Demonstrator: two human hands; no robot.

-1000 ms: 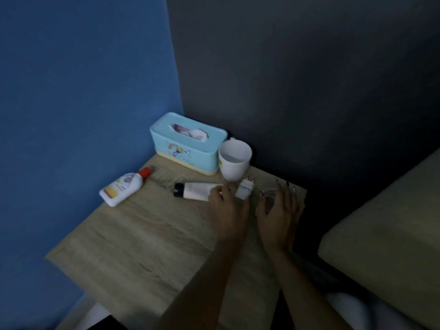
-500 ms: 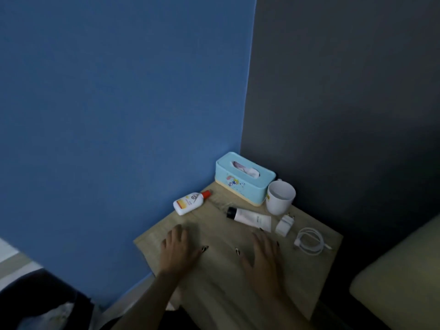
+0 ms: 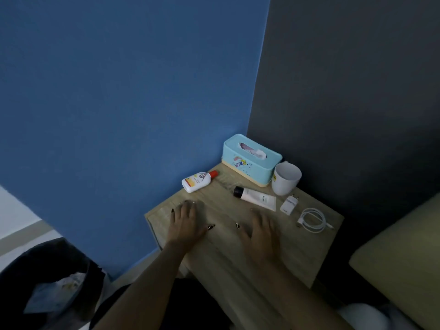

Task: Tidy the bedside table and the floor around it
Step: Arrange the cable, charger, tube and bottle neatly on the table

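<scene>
The wooden bedside table (image 3: pixel 292 253) stands in the corner. My left hand (image 3: pixel 187 222) and my right hand (image 3: pixel 260 231) lie flat on its top with straight fingers, holding nothing. Behind them lie a white bottle with a red cap (image 3: pixel 197 181), a white tube with a black cap (image 3: pixel 256 198), a white charger plug (image 3: pixel 288 205) and a coiled white cable (image 3: pixel 312 220). A light blue tissue box (image 3: pixel 250 163) and a white mug (image 3: pixel 285 178) stand at the back.
A blue wall is on the left and a dark grey wall at the back. A black bin (image 3: pixel 45 282) with paper in it stands on the floor at lower left. A yellowish mattress edge (image 3: pixel 400 253) lies to the right.
Both hands left the charger and cable, drew back and spread flat on the tabletop. The view pulled back and turned left, bringing the bin into sight.
</scene>
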